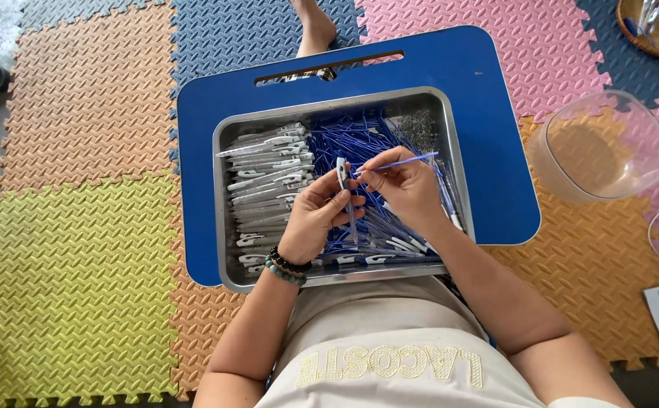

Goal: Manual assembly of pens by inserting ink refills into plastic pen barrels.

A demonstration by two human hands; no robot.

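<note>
Over the metal tray (450, 151), the left hand (316, 219) pinches a white pen barrel (341, 174) upright, and the right hand (403, 185), just beside it, pinches a thin blue refill (401, 162) pointing right. White barrels (265, 174) fill the tray's left, blue refills (360, 136) its middle. The tray sits on a blue lap desk (496, 181); a clear bowl (605, 147) stands well apart on the right

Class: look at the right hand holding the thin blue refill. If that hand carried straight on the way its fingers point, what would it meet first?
Most likely the left hand and the pen barrel it holds; the right hand points leftward at them, nearly touching already, though depth is unclear.
</note>
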